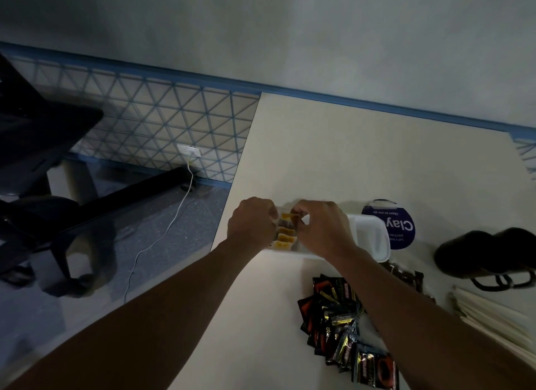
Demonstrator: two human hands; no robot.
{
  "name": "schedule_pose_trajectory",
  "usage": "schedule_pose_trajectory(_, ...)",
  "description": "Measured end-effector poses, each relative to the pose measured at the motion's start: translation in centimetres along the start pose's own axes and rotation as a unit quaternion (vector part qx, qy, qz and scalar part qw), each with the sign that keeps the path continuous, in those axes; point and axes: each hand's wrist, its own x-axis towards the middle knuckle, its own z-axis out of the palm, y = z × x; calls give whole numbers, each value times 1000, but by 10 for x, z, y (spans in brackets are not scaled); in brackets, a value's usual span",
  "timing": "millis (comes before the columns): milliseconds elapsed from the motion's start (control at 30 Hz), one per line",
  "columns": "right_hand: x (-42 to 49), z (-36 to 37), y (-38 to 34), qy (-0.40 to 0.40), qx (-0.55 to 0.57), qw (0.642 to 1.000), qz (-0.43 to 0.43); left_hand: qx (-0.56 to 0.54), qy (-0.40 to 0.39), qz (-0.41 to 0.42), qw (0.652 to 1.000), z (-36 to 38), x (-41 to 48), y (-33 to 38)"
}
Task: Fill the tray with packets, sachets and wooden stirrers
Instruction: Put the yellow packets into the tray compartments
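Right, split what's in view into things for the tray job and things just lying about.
For the job: white tray, yellow sachets in it, dark packets on the table, pale stirrers at the right edge.
Lying about: blue round Clay label, dark strapped object, office chair, white cable, wall socket.

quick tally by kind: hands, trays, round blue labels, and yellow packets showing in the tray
hands: 2, left hand and right hand
white tray: 1
round blue label: 1
yellow packets showing: 4, more may be hidden under the hands
total: 8
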Motion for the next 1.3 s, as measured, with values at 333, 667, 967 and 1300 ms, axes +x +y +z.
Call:
schedule_pose_trajectory(333, -2, -4, 1, -52, -1, 999, 13, -3, 3, 2, 1000, -4, -3, 1)
schedule_pose_trajectory(667, -2, -11, 0, -70, 20, 997, 5, -36, -2, -7, 999, 2, -7, 7)
schedule_pose_trajectory(967, 1, -4, -7, -40, -68, 997, -11, 18, 14, 1, 1000, 1, -8, 6)
schedule_pose_trajectory(1300, 10, 3, -15, -48, -148, 988, 6, -30, 17, 5, 999, -3, -4, 0)
